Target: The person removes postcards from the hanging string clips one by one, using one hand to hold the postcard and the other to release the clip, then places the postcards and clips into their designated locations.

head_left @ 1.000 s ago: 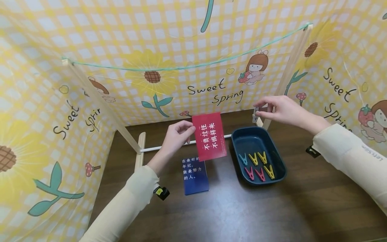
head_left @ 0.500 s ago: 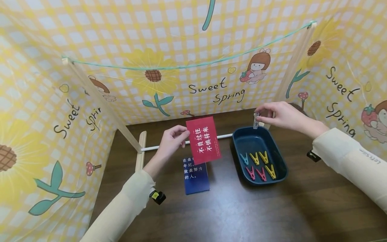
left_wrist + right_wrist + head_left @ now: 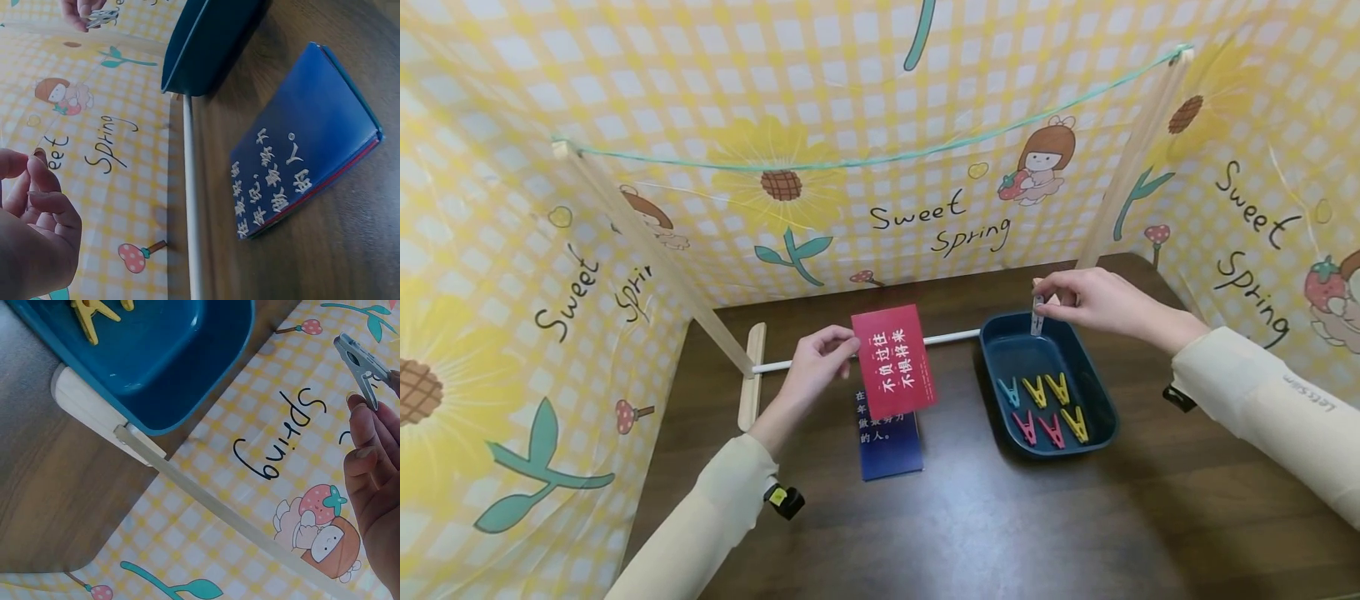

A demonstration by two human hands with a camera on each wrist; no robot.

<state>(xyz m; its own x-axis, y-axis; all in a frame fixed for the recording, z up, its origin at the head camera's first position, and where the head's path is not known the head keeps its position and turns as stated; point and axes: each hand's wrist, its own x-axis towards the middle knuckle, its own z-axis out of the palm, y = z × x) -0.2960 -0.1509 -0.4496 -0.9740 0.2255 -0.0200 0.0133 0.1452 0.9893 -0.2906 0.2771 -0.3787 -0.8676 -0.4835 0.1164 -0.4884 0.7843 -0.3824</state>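
Between thumb and fingers, my left hand (image 3: 822,357) pinches a red card (image 3: 895,362) with white lettering by its left edge. The card hangs above a stack of cards with a blue one (image 3: 891,460) on top, partly covering it in the head view. Over the far end of the dark blue tray (image 3: 1011,332), my right hand (image 3: 1093,297) pinches a grey clothespin (image 3: 1037,320), whose legs point away from the fingertips in the right wrist view. In the tray lie yellow clothespins (image 3: 1073,423), pink clothespins (image 3: 1052,431) and a turquoise clothespin (image 3: 1009,392).
A green string (image 3: 865,165) sags between a left wooden post (image 3: 647,250) and a right wooden post (image 3: 1138,158). A white rod (image 3: 952,337) runs low between them on the brown table (image 3: 970,533). Checked yellow cloth (image 3: 880,75) surrounds the back and sides.
My left hand has moved left and down with the red card, covering more of the blue one. My right hand has lowered the grey clothespin to over the tray's far end.
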